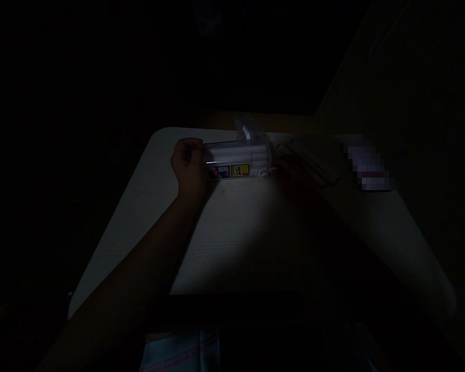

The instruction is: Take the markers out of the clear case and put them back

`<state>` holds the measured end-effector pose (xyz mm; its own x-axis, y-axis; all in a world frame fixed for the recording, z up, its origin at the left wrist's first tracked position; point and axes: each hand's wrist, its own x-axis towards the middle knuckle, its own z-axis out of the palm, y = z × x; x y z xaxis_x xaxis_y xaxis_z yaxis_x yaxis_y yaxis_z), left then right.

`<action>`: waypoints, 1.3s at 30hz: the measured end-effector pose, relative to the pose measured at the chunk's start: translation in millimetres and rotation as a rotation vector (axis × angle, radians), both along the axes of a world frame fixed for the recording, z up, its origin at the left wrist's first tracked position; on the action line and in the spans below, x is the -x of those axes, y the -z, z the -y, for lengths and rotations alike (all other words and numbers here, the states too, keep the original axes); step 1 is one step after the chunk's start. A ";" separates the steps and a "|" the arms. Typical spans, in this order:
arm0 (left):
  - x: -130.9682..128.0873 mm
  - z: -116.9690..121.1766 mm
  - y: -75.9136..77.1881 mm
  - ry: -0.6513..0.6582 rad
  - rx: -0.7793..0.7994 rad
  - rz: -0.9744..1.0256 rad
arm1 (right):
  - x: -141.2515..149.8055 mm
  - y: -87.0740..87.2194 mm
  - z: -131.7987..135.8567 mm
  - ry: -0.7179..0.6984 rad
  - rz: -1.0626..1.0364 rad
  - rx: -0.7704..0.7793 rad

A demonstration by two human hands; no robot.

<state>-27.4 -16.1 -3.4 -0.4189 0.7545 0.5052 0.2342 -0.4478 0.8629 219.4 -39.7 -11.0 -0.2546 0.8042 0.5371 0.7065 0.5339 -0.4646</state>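
The scene is very dark. A clear plastic container (pixel 238 157) with a yellow and blue label lies on its side on a pale table (pixel 232 232), its lid flipped up at the top. My left hand (pixel 188 165) is curled round the container's left end. My right hand (pixel 290 173) sits in deep shadow at the container's right end; its fingers are too dark to make out.
A flat pale object with a red edge (pixel 312 160) lies right of the container. A blurred pale patch (pixel 368 165) sits further right. A dark flat item (pixel 236 305) lies along the table's near edge, with striped cloth (pixel 186 351) below it.
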 end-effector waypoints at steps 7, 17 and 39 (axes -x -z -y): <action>-0.5 -3.2 3.2 -0.011 -0.014 0.045 | -7.5 -2.6 -0.9 -0.029 0.028 -0.014; 1.0 -2.1 3.0 -0.021 0.008 -0.004 | -5.7 -3.7 2.0 0.022 -0.006 -0.069; -1.7 -1.2 0.6 -0.005 -0.033 0.069 | 5.3 -15.4 7.3 -0.009 0.284 0.024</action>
<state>-25.8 -15.0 -4.1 -0.4577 0.7357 0.4993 0.1767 -0.4751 0.8620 214.1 -47.0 4.4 -0.3992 0.8128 0.4242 0.8052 0.5321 -0.2617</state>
